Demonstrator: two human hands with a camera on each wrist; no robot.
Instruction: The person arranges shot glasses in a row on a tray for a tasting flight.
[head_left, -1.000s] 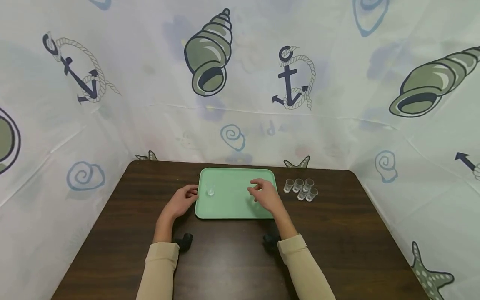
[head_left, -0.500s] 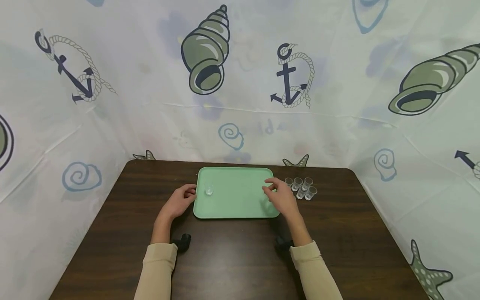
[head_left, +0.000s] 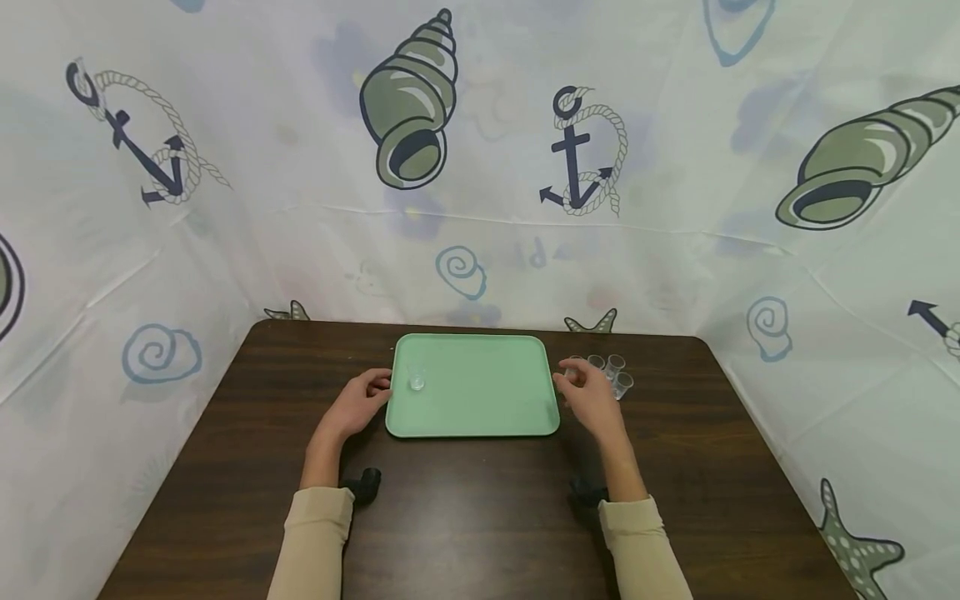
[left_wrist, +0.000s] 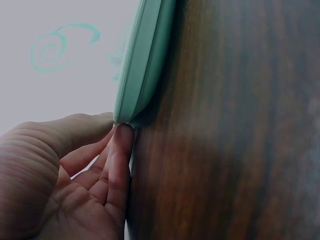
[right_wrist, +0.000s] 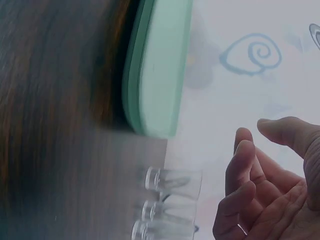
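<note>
A light-green tray [head_left: 480, 400] lies on the dark wooden table, with one small clear shot glass [head_left: 417, 381] upright near its left end. My left hand [head_left: 362, 402] is at the tray's left edge; in the left wrist view its thumb and fingertips pinch the rim [left_wrist: 131, 100]. Just past the tray's right edge, my right hand [head_left: 591, 396] hovers beside a cluster of clear shot glasses [head_left: 615, 364], partly covering them. Thumb and fingers of that hand are apart in the right wrist view, holding nothing, with upright shot glasses [right_wrist: 172, 181] close by.
Behind the table [head_left: 465, 517] hangs a white cloth [head_left: 510, 275] printed with shells and anchors, which also runs along both sides. A dark wrist-camera mount sits at each wrist.
My right hand has moved right, from over the tray to the cluster of shot glasses. The left hand stays at the tray's left edge, and the glass on the tray has not moved.
</note>
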